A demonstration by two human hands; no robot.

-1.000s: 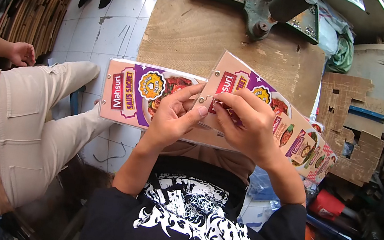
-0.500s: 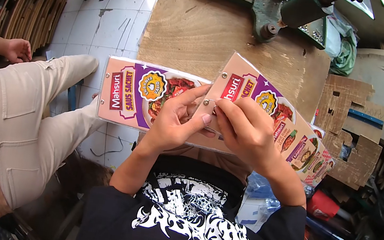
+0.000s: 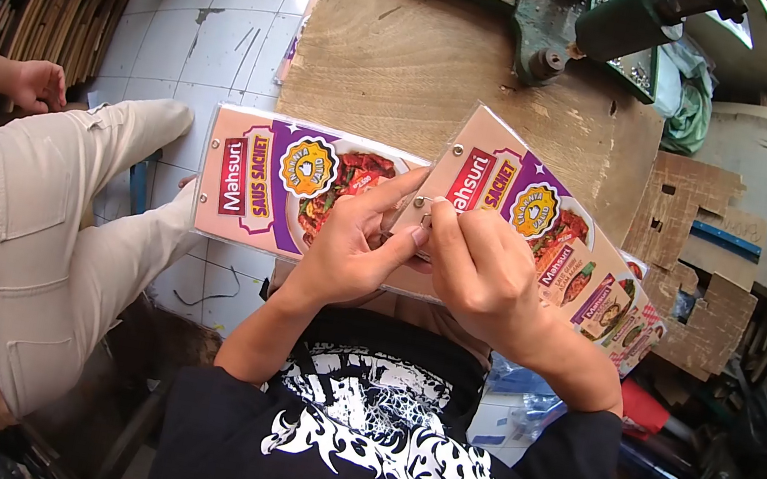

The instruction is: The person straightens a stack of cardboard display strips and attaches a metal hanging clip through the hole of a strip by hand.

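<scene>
While the left hand [image 3: 354,247] grips the near-left corner of the upper Mahsuri Saus Sachet card [image 3: 538,213], apparently steadying it, the right hand [image 3: 490,268] makes a narrow pinch beside that card's lower eyelet [image 3: 419,202]; whether it holds anything, I cannot tell. This slanted card runs from the left fingers out beneath the right hand. Of 2 cards, the lower card [image 3: 236,179] juts out left of it; the wooden tabletop [image 3: 454,59] and green press [image 3: 626,32] lie beyond it.

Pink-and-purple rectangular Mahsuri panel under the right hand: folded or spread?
Spread: the panel runs straight from its silver eyelets to its red-checked corner, no fold visible; the right hand covers part.
</scene>
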